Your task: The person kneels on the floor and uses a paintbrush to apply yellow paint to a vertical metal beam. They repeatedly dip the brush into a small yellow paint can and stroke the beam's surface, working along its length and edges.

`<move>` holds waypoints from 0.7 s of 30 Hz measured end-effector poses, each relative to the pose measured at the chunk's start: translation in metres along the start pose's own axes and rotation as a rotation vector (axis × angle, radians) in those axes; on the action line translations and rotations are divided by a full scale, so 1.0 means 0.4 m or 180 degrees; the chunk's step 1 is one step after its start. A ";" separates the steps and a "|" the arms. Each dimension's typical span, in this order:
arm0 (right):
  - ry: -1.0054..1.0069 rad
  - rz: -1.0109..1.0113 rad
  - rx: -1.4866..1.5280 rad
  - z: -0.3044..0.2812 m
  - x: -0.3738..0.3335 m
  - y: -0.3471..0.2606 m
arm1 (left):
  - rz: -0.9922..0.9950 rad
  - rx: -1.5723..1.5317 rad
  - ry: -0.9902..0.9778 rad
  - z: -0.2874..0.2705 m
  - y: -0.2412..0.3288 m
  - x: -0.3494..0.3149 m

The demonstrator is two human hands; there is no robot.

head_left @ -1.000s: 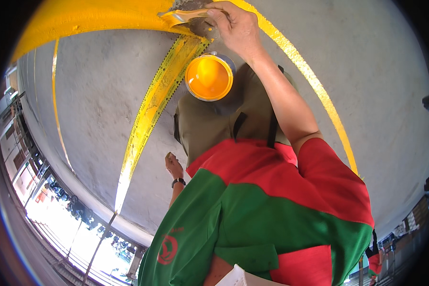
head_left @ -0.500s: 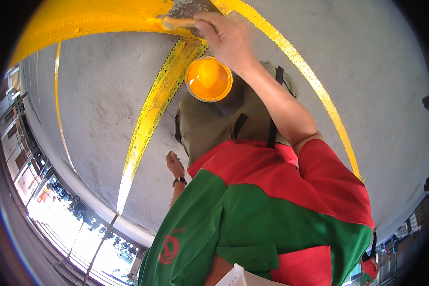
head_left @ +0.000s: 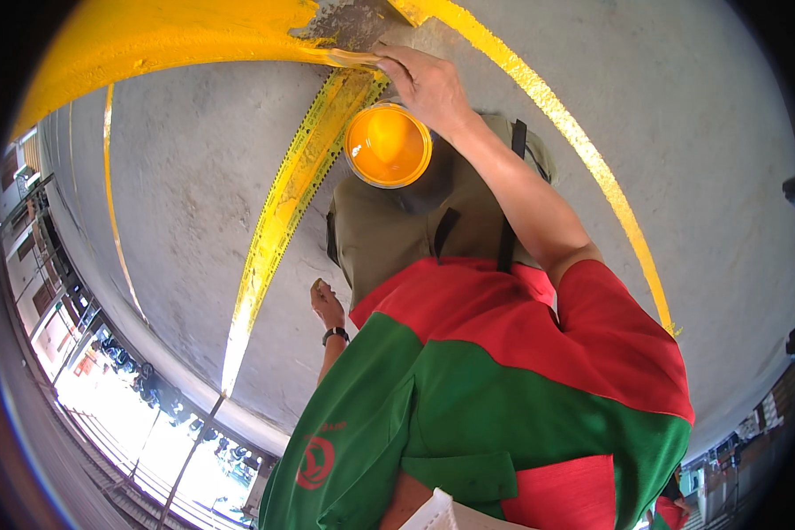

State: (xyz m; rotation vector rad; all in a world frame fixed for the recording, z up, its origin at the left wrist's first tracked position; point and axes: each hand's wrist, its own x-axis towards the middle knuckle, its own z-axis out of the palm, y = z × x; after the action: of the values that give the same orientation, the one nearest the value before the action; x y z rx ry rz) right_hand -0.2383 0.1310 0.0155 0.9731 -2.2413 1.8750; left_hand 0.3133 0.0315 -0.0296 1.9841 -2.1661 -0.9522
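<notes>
My right hand (head_left: 428,87) is closed around the handle of a paintbrush (head_left: 355,59). The bristle end touches the lower edge of a large, curved yellow-painted surface (head_left: 177,31), beside a bare grey-brown patch (head_left: 353,25). Just below that hand is a round can (head_left: 349,164), with bright yellow paint (head_left: 389,141) inside, close in front of my bent legs (head_left: 384,234). My left hand (head_left: 328,306) hangs low beside my left leg, its fingers loosely bent and partly seen, with nothing visible in them.
Yellow-and-black tape (head_left: 272,221) borders a yellow stripe on the grey concrete floor (head_left: 181,177), running from the painted surface toward the lower left. Another yellow line (head_left: 583,150) curves along the right. Another person (head_left: 671,511) shows at the lower right edge.
My right hand and the paintbrush have moved slightly down and to the right, to the bottom edge of the yellow surface. The paint can and my left hand stay nearly in place.
</notes>
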 end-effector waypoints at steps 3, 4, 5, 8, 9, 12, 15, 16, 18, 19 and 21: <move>-0.0229 0.0240 -0.0287 0.007 -0.008 0.044 | 0.0001 -0.0009 -0.0038 0.001 0.003 -0.001; -0.0111 0.0296 -0.0266 0.012 -0.012 0.057 | 0.0000 -0.0037 -0.0031 0.001 0.003 -0.001; -0.0084 0.0594 -0.0329 0.022 -0.018 0.063 | -0.0110 -0.0043 -0.0009 0.002 0.003 -0.002; 0.0114 0.0277 0.0103 0.043 -0.037 0.083 | -0.0249 -0.0102 -0.0031 -0.003 0.000 -0.008; 0.0089 0.0294 0.0032 0.048 -0.040 0.093 | -0.0092 -0.0126 -0.0035 -0.002 0.001 -0.006; -0.0100 0.0131 -0.0235 0.052 -0.043 0.139 | -0.0055 -0.0057 -0.0029 -0.004 0.004 0.001; -0.0385 0.0397 -0.0644 0.055 -0.036 0.205 | -0.0090 -0.0031 -0.0046 -0.009 0.005 0.001; -0.0421 0.0499 -0.0740 0.062 -0.031 0.224 | -0.0099 -0.0058 -0.0018 -0.008 0.005 0.001; -0.0508 0.0628 -0.0855 0.091 -0.027 0.241 | -0.0145 -0.0037 -0.0007 -0.021 0.000 -0.011; -0.0531 0.0610 -0.0888 0.107 -0.020 0.244 | -0.0145 -0.0031 -0.0019 -0.022 0.000 -0.011; -0.0495 0.0392 -0.0808 0.126 -0.010 0.242 | -0.0136 -0.0019 -0.0023 -0.024 -0.002 -0.009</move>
State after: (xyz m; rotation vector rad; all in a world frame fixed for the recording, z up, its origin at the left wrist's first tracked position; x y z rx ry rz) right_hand -0.2662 0.0929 -0.0831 0.9896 -2.6039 1.5504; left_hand 0.3188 0.0311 -0.0208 2.0354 -2.1301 -0.9718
